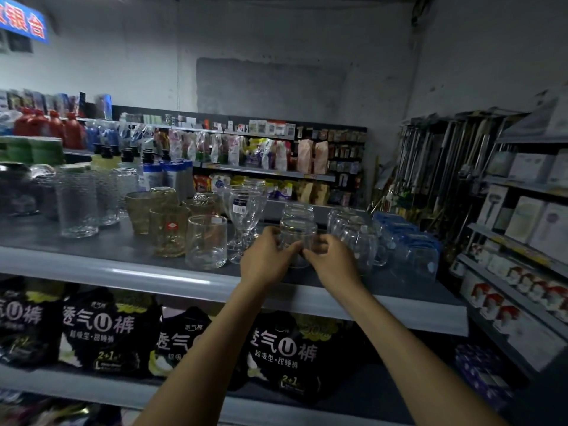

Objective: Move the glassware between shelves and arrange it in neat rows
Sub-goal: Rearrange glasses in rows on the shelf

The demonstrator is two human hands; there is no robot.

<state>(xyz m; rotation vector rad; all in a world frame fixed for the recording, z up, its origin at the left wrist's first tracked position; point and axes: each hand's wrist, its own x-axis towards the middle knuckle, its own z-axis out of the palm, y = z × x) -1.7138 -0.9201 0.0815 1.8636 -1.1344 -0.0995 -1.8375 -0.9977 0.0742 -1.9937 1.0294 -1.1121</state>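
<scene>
while both hands cup it, the clear glass (297, 238) stands upright.

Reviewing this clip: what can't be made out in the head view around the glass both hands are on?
- Lower part of the clear glass: covered by the left hand and right hand.
- Whether that glass rests on the shelf or is lifted: its base is hidden.
- Label on the stemmed glass: too small and blurred to read.
- Blue sign: cut off by the left edge.
</scene>
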